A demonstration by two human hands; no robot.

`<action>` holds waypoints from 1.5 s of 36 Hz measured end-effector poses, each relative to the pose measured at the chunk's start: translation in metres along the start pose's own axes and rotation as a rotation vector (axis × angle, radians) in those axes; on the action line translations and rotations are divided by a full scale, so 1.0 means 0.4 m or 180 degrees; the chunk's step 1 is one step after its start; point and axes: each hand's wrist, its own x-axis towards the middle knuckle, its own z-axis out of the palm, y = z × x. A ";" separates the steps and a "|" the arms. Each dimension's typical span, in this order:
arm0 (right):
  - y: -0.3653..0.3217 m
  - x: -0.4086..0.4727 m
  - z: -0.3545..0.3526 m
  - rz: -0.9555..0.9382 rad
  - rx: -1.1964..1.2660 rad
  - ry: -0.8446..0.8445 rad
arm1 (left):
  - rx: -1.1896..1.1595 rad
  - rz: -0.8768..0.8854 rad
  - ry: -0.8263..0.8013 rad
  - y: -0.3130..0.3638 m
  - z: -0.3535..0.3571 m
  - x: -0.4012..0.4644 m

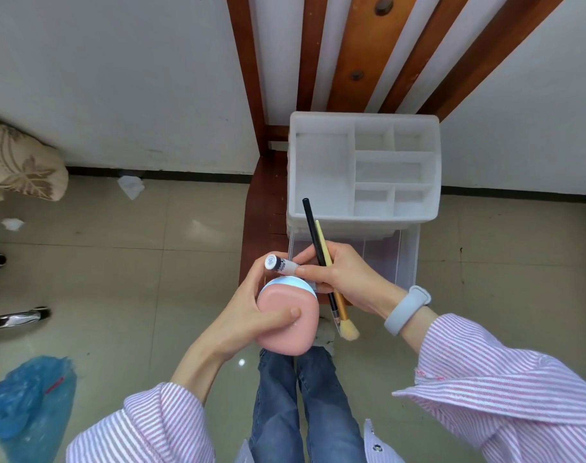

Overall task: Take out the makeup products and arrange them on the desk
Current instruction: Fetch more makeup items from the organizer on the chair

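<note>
Both hands grip makeup: left hand (pixel 248 315) clasps a pink case (pixel 285 324), right hand (pixel 338 275) pinches two brushes (pixel 331 289) above the chair's (pixel 261 208) front edge.

You hold two brushes (pixel 321 248), one small tube (pixel 280 264) and one pink case (pixel 285 324); one white organizer (pixel 363 168) stands beyond.

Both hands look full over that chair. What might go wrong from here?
1. The right hand holds two brushes and pinches a small tube at once; the tube may slip.
2. The left hand grips the pink case over bare floor; a drop could crack it.
3. The open drawer juts out and may get knocked.
</note>
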 end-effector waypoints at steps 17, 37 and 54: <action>0.038 -0.022 -0.061 -0.0018 -0.0032 0.1087 | -0.0244 0.0093 0.0627 -0.033 -0.002 0.019; 0.187 -0.056 -0.039 -0.0528 -0.3448 0.0931 | -0.0110 0.0071 0.1474 -0.107 -0.033 0.001; 0.072 0.085 -0.127 -0.0314 -0.3699 0.1294 | -0.0140 0.0121 0.1572 -0.090 -0.030 0.009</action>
